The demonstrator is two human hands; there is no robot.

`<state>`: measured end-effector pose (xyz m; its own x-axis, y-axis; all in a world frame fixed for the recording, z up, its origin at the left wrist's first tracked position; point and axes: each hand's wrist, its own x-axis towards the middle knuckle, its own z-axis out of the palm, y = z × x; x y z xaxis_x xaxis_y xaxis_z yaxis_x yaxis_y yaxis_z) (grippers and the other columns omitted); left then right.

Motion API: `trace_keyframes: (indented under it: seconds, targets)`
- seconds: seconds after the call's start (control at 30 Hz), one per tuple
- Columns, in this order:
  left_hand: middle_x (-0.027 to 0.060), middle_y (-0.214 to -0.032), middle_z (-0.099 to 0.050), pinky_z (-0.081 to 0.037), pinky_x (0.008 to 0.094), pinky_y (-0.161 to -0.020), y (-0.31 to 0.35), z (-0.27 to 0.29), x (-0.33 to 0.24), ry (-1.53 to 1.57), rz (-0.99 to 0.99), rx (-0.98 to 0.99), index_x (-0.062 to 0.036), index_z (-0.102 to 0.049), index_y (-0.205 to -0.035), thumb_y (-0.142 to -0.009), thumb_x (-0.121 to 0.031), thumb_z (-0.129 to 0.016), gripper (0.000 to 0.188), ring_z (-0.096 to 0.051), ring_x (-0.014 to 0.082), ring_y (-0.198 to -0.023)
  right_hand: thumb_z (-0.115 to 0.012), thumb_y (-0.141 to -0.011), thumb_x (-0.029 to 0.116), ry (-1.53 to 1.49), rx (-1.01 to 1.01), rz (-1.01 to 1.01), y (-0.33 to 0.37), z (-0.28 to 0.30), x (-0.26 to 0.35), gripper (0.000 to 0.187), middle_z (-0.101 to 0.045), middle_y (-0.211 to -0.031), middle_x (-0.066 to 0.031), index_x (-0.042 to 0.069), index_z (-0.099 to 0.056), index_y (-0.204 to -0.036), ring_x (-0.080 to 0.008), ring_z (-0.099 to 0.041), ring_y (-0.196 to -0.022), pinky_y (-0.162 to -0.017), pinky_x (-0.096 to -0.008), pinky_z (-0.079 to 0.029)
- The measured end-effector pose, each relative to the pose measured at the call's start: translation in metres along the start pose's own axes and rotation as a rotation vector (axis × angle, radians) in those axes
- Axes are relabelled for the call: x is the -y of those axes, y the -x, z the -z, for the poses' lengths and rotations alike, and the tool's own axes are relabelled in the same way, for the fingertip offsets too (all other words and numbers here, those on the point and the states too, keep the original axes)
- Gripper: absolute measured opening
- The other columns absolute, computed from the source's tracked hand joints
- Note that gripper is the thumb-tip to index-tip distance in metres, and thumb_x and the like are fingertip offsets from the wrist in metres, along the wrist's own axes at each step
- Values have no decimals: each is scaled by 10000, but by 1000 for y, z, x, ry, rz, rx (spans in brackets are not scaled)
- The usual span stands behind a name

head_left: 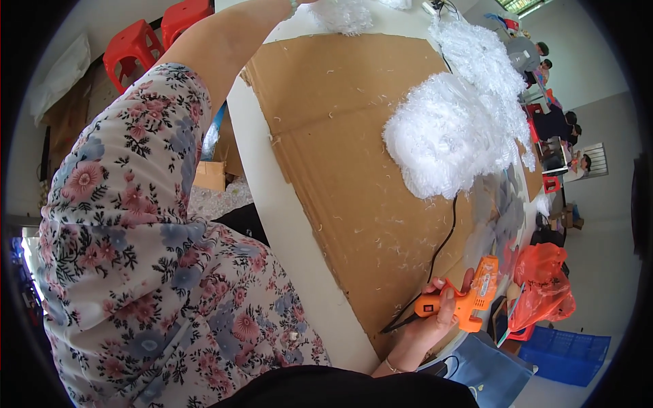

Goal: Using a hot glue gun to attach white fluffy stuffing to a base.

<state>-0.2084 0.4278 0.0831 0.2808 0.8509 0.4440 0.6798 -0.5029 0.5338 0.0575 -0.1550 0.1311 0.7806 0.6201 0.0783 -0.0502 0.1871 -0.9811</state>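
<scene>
My right hand [433, 322] is wrapped round the handle of an orange hot glue gun [481, 289] over the right edge of a cardboard sheet [340, 163]. A black cord [447, 238] runs from the gun across the cardboard. My left arm stretches to the far edge of the picture, where a bracelet [294, 5] shows at the wrist. Most of the left hand is cut off there, so its fingers are hidden; it is nearest to a small heap of white tinsel [343, 17]. A large fluffy bundle of white tinsel [442, 136] lies on the cardboard.
More white tinsel [476, 51] is heaped behind the bundle. Thin translucent sheets [500, 211] lie along the right side. An orange-red plastic bag [542, 285] and a blue crate [564, 355] are beyond. Red stools [132, 51] stand at the left; several people sit farther back.
</scene>
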Motion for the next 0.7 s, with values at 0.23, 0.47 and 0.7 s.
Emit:
trace_keyframes:
  seconds: [0.23,0.47,0.7]
  targets:
    - [236,-1213,-560,-393,432,-980,-1,-80,-50,-212,251,6,-87,-454,-1326,-923,-440,-453,536,-519,363,-1164,-599,-831,192,43,98,-80,-60,38,-32,647,-640,-855,-111,-2,-333,-1387,-150,-554,-739,-716,-268,-451]
    - [207,-973,-660,-500,356,-787,155,-93,-269,400,-448,-87,13,-644,-1003,-866,-251,-610,300,-647,287,-889,-589,-847,250,-38,241,-131,-81,109,-48,653,-666,-929,-140,16,-316,-1393,-162,-590,-754,-741,-297,-464]
    - [83,-939,-646,-487,331,-743,324,-99,-384,634,-824,350,-43,-657,-940,-739,-137,-749,241,-617,255,-835,-570,-881,188,-149,337,-124,-50,121,-49,573,-662,-982,-177,22,-326,-1373,-213,-633,-836,-797,-342,-478]
